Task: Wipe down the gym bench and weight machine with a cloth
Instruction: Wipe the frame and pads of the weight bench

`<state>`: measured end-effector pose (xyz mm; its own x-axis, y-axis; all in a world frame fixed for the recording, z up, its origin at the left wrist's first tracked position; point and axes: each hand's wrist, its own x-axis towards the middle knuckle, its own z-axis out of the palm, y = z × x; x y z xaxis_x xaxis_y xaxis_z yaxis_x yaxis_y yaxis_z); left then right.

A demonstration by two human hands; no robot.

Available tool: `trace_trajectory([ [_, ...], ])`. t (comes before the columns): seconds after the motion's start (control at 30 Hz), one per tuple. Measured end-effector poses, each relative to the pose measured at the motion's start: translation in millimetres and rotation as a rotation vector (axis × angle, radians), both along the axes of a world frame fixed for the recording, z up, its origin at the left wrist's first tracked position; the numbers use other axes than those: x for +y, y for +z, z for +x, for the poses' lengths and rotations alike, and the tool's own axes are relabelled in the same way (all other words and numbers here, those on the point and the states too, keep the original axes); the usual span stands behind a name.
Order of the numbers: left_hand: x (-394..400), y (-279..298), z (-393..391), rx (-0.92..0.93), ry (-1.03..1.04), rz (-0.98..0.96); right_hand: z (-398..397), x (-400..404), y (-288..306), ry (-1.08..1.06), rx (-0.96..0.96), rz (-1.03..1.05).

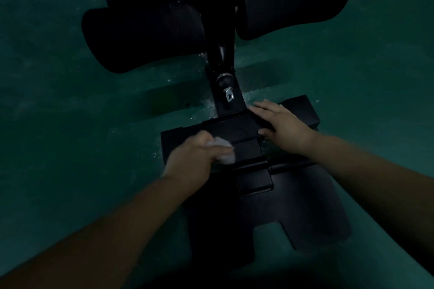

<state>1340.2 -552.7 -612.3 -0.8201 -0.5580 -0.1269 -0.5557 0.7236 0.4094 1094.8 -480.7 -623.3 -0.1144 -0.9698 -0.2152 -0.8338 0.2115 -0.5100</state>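
Crumpled white cloth (223, 150) in left hand (195, 159) on flat black frame (234, 128).

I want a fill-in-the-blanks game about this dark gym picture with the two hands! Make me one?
1. The left hand grips a crumpled white ____.
2. The right hand lies ____ on the black frame, fingers straight.
3. The floor under the machine is dark ____.
4. Two black ____ stick out sideways from the post farther up.

Missing words: cloth; flat; green; pads
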Motion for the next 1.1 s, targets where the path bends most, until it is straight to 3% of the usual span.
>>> trace_trajectory([
  [0.07,-9,6,9,-0.005,0.08,-0.013,-1,2,1,-0.013,-0.014,0.002],
  [0.13,-2,12,-7,0.106,0.138,0.08,-1,3,1,-0.018,-0.025,-0.01],
  [0.2,8,12,-40,0.192,0.077,0.126,-3,3,1,-0.034,-0.065,-0.011],
  [0.37,-3,2,-63,-0.037,-0.253,0.001,-12,8,9,-0.049,-0.093,0.029],
  [0.43,-22,4,-41,-0.072,-0.272,-0.041,-13,12,10,-0.047,-0.066,0.052],
  [0.53,-40,9,6,-0.16,-0.138,0.05,-8,16,8,-0.07,-0.051,0.049],
  [0.67,-19,14,-5,0.036,0.043,0.144,2,14,4,-0.119,-0.038,0.028],
  [0.73,4,13,-26,0.142,0.019,0.221,4,12,2,-0.14,-0.053,0.023],
  [0.83,11,6,-21,0.024,-0.079,0.127,6,11,4,-0.14,-0.058,0.055],
  [0.9,-3,8,-8,-0.081,-0.034,0.064,5,12,6,-0.137,-0.058,0.057],
  [1.0,-3,23,-14,0.015,0.009,0.151,5,13,6,-0.144,-0.081,0.038],
  [1.1,27,24,-41,0.071,-0.153,0.213,4,13,4,-0.131,-0.087,0.019],
])
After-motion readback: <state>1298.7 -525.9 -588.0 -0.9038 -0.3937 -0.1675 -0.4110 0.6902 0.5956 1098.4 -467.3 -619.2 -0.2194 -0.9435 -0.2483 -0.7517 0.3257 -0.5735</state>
